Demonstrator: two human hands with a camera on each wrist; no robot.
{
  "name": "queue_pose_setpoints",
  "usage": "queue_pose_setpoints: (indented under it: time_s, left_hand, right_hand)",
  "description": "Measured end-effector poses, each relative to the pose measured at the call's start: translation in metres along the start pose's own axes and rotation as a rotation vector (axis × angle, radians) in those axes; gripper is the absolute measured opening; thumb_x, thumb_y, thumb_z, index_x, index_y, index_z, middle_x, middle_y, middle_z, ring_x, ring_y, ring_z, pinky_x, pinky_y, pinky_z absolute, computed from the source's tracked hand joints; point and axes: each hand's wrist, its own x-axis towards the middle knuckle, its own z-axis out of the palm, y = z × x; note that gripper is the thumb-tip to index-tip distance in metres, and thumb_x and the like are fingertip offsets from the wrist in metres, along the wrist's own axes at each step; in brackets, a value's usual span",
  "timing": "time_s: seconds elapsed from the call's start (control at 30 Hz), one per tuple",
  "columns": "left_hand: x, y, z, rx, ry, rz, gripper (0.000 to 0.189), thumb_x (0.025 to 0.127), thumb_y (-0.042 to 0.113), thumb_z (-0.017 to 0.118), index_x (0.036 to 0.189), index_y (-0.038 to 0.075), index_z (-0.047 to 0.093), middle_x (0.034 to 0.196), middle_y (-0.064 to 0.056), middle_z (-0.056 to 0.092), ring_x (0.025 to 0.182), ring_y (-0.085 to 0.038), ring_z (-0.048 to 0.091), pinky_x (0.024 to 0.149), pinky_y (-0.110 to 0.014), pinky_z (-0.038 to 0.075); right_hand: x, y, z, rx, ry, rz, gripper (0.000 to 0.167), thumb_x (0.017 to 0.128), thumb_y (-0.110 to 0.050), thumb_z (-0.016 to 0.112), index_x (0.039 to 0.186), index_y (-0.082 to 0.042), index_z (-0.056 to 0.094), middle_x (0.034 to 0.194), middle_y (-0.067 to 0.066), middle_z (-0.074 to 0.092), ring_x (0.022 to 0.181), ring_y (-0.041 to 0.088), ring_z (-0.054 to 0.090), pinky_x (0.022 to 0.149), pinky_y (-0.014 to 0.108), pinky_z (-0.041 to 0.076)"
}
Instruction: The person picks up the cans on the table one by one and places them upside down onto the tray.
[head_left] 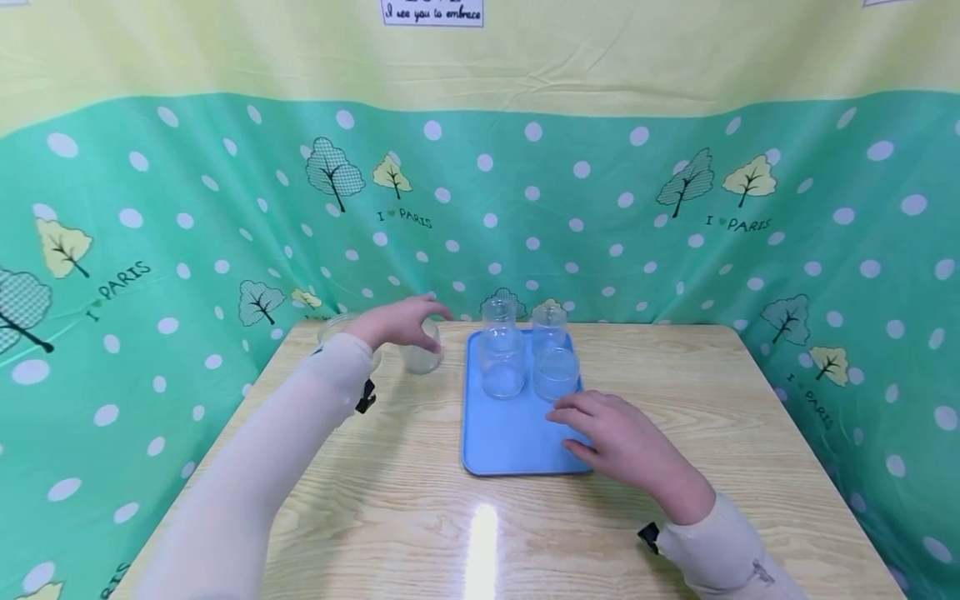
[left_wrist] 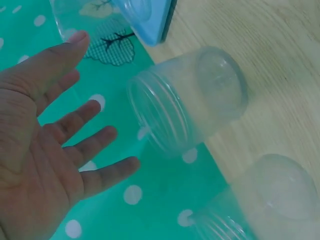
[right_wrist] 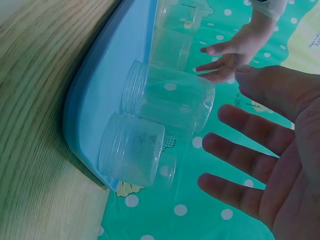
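Observation:
My left hand [head_left: 401,323] hovers with fingers spread above a clear jar [head_left: 423,357] on the table, left of the blue tray [head_left: 510,450]. In the left wrist view that jar [left_wrist: 190,97] stands mouth up, its threaded rim close to the fingertips but apart from them. My right hand [head_left: 618,437] is over the tray's right edge with fingers loosely bent, holding nothing. Near it a short clear jar [head_left: 557,375] and a taller one [head_left: 502,375] stand on the tray. The right wrist view shows their threaded mouths down against the tray.
Behind those two on the tray are more clear jars, one at the back left [head_left: 498,312] and one at the back right [head_left: 550,321]. Another clear jar [left_wrist: 280,195] stands left of the left hand's jar. A patterned green cloth [head_left: 450,208] hangs behind the wooden table [head_left: 390,500].

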Motion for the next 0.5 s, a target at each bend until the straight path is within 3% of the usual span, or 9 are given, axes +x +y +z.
queue_pose_setpoints:
  time_s: [0.13,0.33,0.5]
  left_hand:
    - [0.004,-0.008,0.000,-0.007,0.005,-0.025,0.068,0.088,0.028,0.081,0.149,0.021,0.052,0.167,-0.020,0.026,0.154,-0.043,0.020,0.122,-0.064,0.023]
    - [0.006,-0.016,-0.001,-0.008,-0.022,-0.100,0.073,0.087,0.029,0.083,0.151,0.019,0.049,0.163,-0.019,0.032,0.150,-0.042,0.031,0.119,-0.060,0.032]
    - [0.010,-0.018,-0.001,0.015,-0.057,-0.168,0.079,0.084,0.031,0.085,0.153,0.023,0.046,0.165,-0.018,0.028,0.150,-0.043,0.029,0.116,-0.065,0.034]
  right_hand:
    - [0.000,-0.001,0.001,0.001,-0.013,-0.004,0.040,0.084,-0.022,0.086,0.121,-0.020,0.072,0.121,-0.004,0.067,0.111,0.016,0.065,0.091,0.039,0.059]
    - [0.000,-0.003,0.000,-0.008,-0.021,-0.003,0.039,0.084,-0.022,0.086,0.120,-0.021,0.072,0.120,-0.004,0.067,0.110,0.015,0.066,0.091,0.039,0.059]
    - [-0.001,-0.003,0.001,-0.011,-0.032,-0.004,0.039,0.084,-0.023,0.086,0.120,-0.020,0.072,0.120,-0.005,0.067,0.108,0.015,0.066,0.089,0.039,0.059]
